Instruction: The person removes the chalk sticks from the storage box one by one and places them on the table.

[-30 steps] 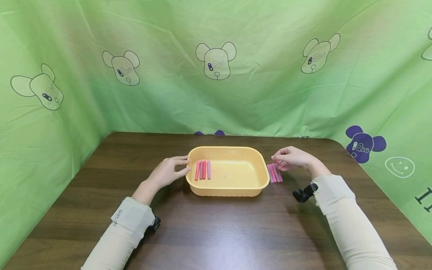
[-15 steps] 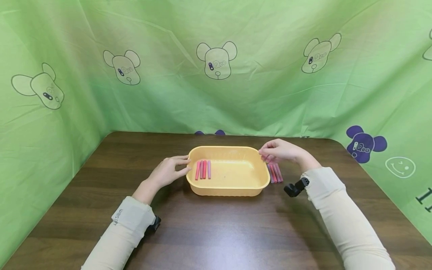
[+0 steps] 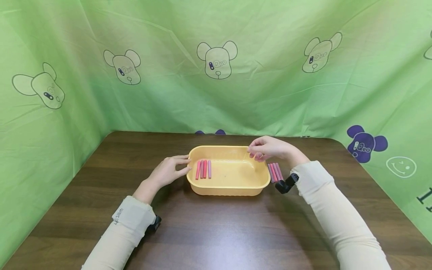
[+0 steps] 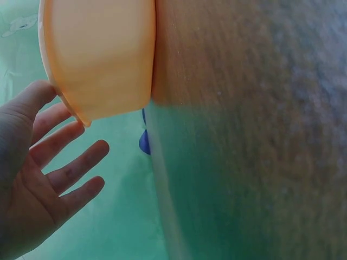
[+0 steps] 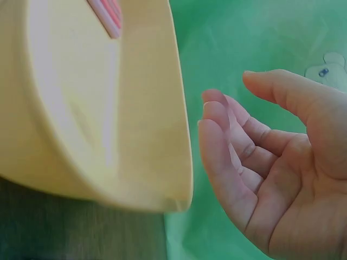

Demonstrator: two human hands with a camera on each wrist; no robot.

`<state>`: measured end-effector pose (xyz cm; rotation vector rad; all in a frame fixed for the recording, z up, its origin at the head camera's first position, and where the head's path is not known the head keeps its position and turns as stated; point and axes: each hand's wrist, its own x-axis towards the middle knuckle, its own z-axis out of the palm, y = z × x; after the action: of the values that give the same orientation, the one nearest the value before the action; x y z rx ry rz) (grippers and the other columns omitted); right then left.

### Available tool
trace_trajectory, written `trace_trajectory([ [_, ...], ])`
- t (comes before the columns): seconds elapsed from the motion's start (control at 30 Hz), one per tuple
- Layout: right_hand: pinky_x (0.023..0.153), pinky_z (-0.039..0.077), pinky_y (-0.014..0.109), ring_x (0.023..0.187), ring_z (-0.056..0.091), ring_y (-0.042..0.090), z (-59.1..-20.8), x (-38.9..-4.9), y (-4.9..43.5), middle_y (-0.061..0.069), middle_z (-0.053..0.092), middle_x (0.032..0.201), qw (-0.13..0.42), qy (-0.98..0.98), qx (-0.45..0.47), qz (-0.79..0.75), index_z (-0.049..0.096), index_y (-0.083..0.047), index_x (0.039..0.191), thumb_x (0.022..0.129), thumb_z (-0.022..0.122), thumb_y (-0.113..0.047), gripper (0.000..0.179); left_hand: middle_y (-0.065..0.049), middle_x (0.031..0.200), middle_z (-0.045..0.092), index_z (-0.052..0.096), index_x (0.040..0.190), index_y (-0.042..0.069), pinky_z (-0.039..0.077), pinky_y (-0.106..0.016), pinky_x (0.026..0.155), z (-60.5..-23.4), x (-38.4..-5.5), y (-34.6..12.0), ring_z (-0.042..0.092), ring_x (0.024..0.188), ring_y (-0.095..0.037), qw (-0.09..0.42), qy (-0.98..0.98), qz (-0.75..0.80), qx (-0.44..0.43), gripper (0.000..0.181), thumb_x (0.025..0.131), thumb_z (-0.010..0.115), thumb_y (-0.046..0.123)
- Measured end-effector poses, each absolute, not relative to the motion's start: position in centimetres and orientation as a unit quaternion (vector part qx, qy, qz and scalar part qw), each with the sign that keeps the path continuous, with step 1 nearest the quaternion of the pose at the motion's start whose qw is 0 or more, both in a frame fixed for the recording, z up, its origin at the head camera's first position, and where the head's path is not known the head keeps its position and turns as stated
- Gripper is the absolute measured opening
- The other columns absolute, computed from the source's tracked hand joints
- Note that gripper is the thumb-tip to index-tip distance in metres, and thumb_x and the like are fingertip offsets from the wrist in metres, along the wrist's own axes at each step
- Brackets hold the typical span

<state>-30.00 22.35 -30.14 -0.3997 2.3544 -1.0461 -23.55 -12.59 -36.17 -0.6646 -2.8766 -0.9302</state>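
Head view: the yellow tub (image 3: 229, 191) sits at the centre of the frame on the brown table (image 3: 209, 240), and 4 pink, red and lilac sticks (image 3: 204, 169) lie side by side at its left end. Over on the left, the left hand (image 3: 165, 173) rests its fingers on the tub's rim, relaxed rather than clenched. At centre right, here's the right hand (image 3: 271, 148) above the tub's upper-right corner, while a row of pink and purple sticks (image 3: 276, 172) lies just beside the tub's right end. Green cloth (image 3: 216, 101) fills the upper frame.

Left wrist view: the tub's outer wall stands at upper left, the thumb touching its rim, the other fingers spread loosely below.

Right wrist view: tub across the left, sticks inside at the top edge, and the right hand at right, grip released, fingers softly bent, thumb apart, fingertips just beside the rim!
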Motion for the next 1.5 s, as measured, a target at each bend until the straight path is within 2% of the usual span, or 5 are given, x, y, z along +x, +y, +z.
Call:
trace_trajectory([
  [0.13,0.074,0.054,0.026,0.076,0.059,0.011,-30.0,-30.2,21.2,0.011,0.064,0.096,0.268,0.872,-0.159,-0.378,0.054,0.009,0.113,0.092,0.056,-0.027,0.042,-0.007,0.134,0.056,0.063,0.122,0.008,0.042,-0.043,0.104,-36.3,-23.6,-12.6,0.05,0.127,-0.026,0.02,-0.929,-0.304,-0.211,0.039,0.089,0.061,0.028],
  [0.37,0.073,0.055,0.026,0.075,0.06,0.012,-30.3,-30.6,19.7,0.005,0.063,0.089,0.281,0.869,-0.169,-0.37,0.056,0.007,0.111,0.091,0.057,-0.028,0.041,-0.008,0.134,0.056,0.063,0.122,0.007,0.042,-0.043,0.104,-36.1,-23.5,-12.6,0.05,0.127,-0.027,0.023,-0.929,-0.301,-0.214,0.039,0.089,0.061,0.027],
  [0.73,0.071,0.054,0.024,0.071,0.059,0.009,-30.2,-31.3,17.2,0.005,0.065,0.088,0.307,0.862,-0.174,-0.364,0.055,0.008,0.114,0.091,0.057,-0.025,0.04,-0.009,0.134,0.056,0.063,0.122,0.007,0.041,-0.044,0.104,-36.1,-23.5,-12.6,0.049,0.128,-0.028,0.021,-0.929,-0.303,-0.213,0.038,0.089,0.06,0.027],
  [1.23,0.071,0.055,0.023,0.069,0.059,0.007,-31.5,-32.3,15.2,0.005,0.065,0.086,0.326,0.862,-0.189,-0.338,0.058,0.006,0.108,0.091,0.056,-0.024,0.034,-0.008,0.134,0.056,0.063,0.122,0.008,0.041,-0.043,0.105,-36.2,-23.6,-12.6,0.049,0.128,-0.026,0.021,-0.929,-0.305,-0.21,0.038,0.089,0.061,0.027],
  [1.5,0.068,0.053,0.021,0.066,0.059,0.006,-32.1,-32.9,14.5,0.002,0.064,0.084,0.345,0.852,-0.19,-0.345,0.056,0.009,0.114,0.091,0.055,-0.021,0.037,-0.009,0.134,0.056,0.063,0.122,0.007,0.041,-0.044,0.104,-36.2,-23.5,-12.6,0.05,0.127,-0.028,0.024,-0.928,-0.303,-0.214,0.038,0.089,0.061,0.027],
])
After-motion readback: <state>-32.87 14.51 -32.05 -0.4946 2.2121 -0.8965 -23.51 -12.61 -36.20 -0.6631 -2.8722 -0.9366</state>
